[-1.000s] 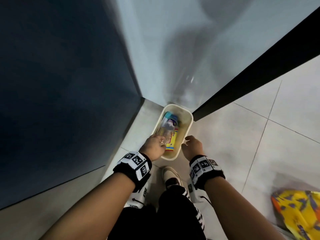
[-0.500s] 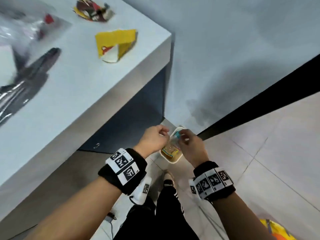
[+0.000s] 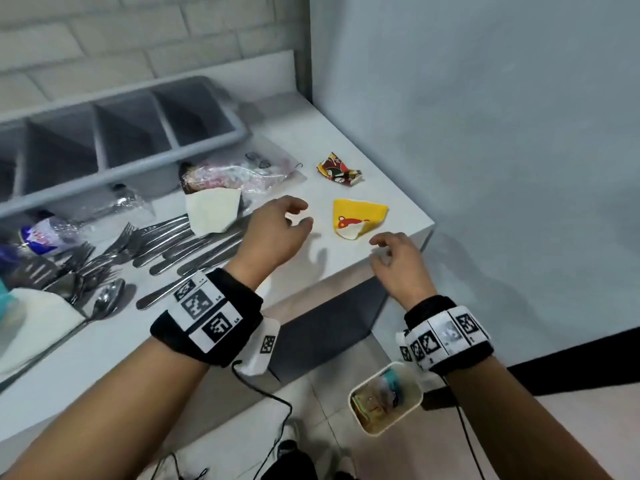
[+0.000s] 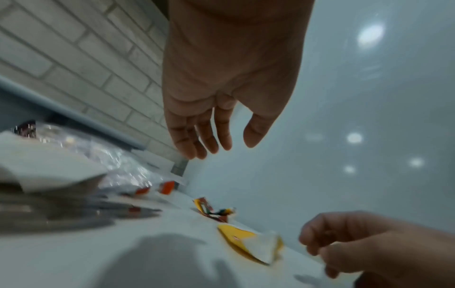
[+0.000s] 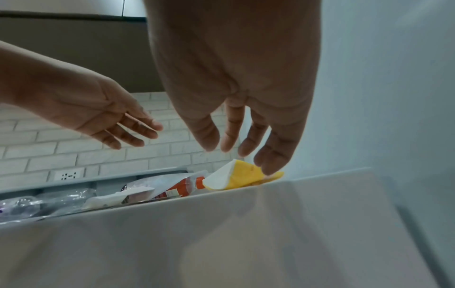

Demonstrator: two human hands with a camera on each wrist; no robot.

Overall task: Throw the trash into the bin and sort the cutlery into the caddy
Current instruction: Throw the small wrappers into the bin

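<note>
A folded yellow paper wrapper (image 3: 358,218) lies near the counter's right edge; it also shows as yellow paper (image 4: 242,241) (image 5: 243,175). Behind it sits a crumpled red and yellow wrapper (image 3: 338,169). My left hand (image 3: 291,220) hovers empty just left of the yellow paper, fingers relaxed. My right hand (image 3: 388,251) hangs empty over the counter's edge beside it, fingers loosely spread. Forks, knives and spoons (image 3: 166,244) lie in a pile on the left. The grey caddy (image 3: 138,133) stands at the back. The cream bin (image 3: 386,400) stands on the floor with trash inside.
A white napkin (image 3: 213,213) and clear plastic bags (image 3: 239,174) lie by the caddy. A crushed plastic bottle (image 3: 45,233) and another napkin (image 3: 31,313) sit far left. A grey wall (image 3: 502,168) rises to the right of the counter (image 3: 311,271).
Both hands have risen from the bin on the floor to the counter top, empty. The bottle held over the bin earlier now lies in it. The view has swung up to the counter.
</note>
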